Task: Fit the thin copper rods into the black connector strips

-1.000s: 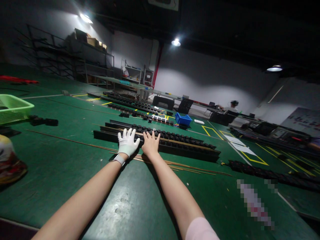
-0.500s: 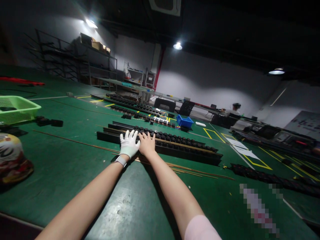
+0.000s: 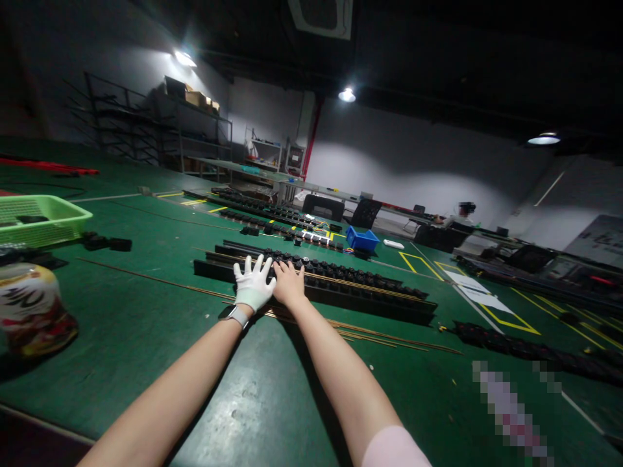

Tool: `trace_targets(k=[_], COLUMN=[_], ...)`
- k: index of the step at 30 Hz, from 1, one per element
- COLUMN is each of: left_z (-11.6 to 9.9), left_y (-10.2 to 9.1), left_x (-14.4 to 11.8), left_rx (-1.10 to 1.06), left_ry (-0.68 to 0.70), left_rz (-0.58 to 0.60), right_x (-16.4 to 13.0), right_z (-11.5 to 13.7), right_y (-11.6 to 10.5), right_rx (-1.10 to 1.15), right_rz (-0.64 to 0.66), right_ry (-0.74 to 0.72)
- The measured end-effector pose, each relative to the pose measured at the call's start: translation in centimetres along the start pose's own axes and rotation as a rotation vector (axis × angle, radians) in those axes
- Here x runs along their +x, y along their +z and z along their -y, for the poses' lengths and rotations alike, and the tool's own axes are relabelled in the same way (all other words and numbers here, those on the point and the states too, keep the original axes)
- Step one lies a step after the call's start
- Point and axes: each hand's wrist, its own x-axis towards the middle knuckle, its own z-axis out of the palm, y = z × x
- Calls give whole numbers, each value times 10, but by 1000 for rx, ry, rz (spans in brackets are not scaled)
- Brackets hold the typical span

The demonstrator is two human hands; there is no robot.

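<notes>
Both my arms reach out over a green table (image 3: 146, 324). My left hand (image 3: 253, 284), in a white glove with a watch at the wrist, lies flat with fingers spread on a long black rail (image 3: 341, 288) set with a row of black parts. My bare right hand (image 3: 289, 282) rests beside it on the same rail, fingers apart and touching the glove. Neither hand grips anything. Thin brass rods (image 3: 370, 334) lie on the table just in front of the rail, under my wrists.
A green mesh basket (image 3: 43, 220) stands at the left, a round printed pouch (image 3: 29, 311) nearer me. More black rails (image 3: 272, 211) lie farther back with a blue bin (image 3: 361, 239). Another black rail (image 3: 525, 350) is at right. A person sits far behind.
My two hands have drawn closer together on the rail until they touch. The view has shifted a little, so everything sits slightly to the right of where it was.
</notes>
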Motion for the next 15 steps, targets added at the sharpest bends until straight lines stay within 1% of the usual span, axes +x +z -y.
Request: trace_targets(k=[5, 9, 15], left_z=[0, -1, -2], left_y=[3, 1, 3], left_x=[2, 3, 1], left_rx=[-11, -9, -14], left_ry=[7, 37, 48], left_rz=[18, 0, 28], right_x=[0, 1, 1], right_z=[-1, -2, -3], right_y=[1, 2, 4], right_rx=[17, 14, 19], right_rz=[-7, 5, 0], right_ry=[3, 2, -1])
